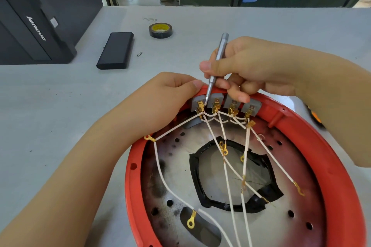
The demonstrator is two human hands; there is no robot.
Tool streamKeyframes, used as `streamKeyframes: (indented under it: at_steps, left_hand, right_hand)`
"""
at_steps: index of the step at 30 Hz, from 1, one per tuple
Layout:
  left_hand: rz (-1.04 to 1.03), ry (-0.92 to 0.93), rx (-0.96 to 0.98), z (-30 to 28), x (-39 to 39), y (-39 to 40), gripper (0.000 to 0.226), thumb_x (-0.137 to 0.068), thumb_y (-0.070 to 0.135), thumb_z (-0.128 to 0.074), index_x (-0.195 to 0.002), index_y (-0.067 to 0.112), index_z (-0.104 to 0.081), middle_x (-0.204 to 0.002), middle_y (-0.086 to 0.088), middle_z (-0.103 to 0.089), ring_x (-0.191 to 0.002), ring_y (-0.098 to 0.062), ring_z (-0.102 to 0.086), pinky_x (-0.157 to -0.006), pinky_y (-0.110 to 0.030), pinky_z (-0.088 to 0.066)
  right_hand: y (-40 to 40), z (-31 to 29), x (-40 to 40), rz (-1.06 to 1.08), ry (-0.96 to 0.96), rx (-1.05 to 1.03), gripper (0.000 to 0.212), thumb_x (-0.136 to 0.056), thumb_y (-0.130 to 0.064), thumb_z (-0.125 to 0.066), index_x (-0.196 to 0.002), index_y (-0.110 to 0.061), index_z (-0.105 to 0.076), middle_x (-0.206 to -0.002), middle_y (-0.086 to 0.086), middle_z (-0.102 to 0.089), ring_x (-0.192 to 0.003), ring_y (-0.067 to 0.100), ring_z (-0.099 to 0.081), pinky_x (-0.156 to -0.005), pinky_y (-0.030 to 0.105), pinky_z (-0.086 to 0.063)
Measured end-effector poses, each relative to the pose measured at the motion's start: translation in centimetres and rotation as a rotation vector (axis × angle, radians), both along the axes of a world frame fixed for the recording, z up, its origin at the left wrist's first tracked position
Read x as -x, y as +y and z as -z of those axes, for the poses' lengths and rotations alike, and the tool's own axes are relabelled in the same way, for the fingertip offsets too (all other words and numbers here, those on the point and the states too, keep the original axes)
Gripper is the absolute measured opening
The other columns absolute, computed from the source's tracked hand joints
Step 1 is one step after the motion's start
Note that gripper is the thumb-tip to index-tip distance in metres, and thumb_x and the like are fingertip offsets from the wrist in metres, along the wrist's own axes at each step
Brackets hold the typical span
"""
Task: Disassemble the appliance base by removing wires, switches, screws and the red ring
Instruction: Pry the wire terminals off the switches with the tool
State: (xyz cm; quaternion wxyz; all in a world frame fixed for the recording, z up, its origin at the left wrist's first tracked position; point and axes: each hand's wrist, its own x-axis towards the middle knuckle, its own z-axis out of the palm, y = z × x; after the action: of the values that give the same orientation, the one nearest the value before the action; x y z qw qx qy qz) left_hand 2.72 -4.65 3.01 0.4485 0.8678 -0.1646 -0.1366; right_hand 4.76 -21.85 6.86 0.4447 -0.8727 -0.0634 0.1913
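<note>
Red ring [313, 132] lying on the gray tabletop [60, 106], near and right, with four gray switches [224, 104] in a row on its far edge and white wires [226, 166] running down from them. Left hand [160, 98] holding the far edge of the ring, fingers curled over it by the leftmost switch. Right hand [247, 70] pinching a silver screwdriver [217, 62], tip down at the leftmost switch; black tape roll [160, 30] far off
</note>
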Motion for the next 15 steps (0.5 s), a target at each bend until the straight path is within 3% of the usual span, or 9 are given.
streamKeyframes:
  at_steps: [2, 5, 10, 15]
  left_hand:
    - [-0.001, -0.005, -0.004, -0.1, 0.1, 0.0, 0.031, -0.098, 0.04, -0.042, -0.091, 0.036, -0.072, -0.09, 0.0, -0.073, -0.092, -0.024, -0.067, -0.092, -0.046, -0.048]
    - [0.0, -0.009, -0.031, -0.2, 0.2, 0.1, 0.032, -0.097, 0.043, -0.04, -0.089, 0.039, -0.07, -0.094, -0.01, -0.071, -0.092, -0.031, -0.065, -0.09, -0.046, -0.049]
    - [0.018, -0.018, -0.02, -0.3, 0.3, 0.0, 0.035, -0.098, 0.039, -0.039, -0.092, 0.025, -0.071, -0.101, -0.022, -0.066, -0.091, -0.038, -0.062, -0.085, -0.046, -0.048]
    - [0.0, -0.055, -0.041, -0.2, 0.1, 0.1, 0.035, -0.098, 0.038, -0.04, -0.082, 0.028, -0.07, -0.092, -0.017, -0.066, -0.079, -0.031, -0.06, -0.076, -0.039, -0.048]
  right_hand:
    - [-0.4, 0.1, 0.7, -0.013, -0.062, -0.119, 0.031, -0.095, -0.034, -0.053, -0.082, -0.006, -0.052, -0.052, 0.001, -0.049, -0.034, 0.015, -0.044, -0.029, 0.015, -0.023]
    - [-0.1, 0.4, 1.8, 0.023, -0.207, -0.357, 0.029, -0.097, -0.036, -0.046, -0.083, -0.011, -0.047, -0.051, -0.003, -0.047, -0.035, 0.016, -0.043, -0.031, 0.016, -0.027]
    - [1.6, 2.2, 2.5, -0.116, -0.503, -0.142, 0.022, -0.097, -0.037, -0.043, -0.078, -0.026, -0.041, -0.052, -0.012, -0.044, -0.046, 0.004, -0.041, -0.051, 0.019, -0.034]
    - [1.7, 2.4, 2.6, -0.154, -0.58, -0.106, 0.02, -0.096, -0.037, -0.041, -0.078, -0.029, -0.038, -0.05, -0.012, -0.045, -0.043, 0.005, -0.042, -0.045, 0.014, -0.033]
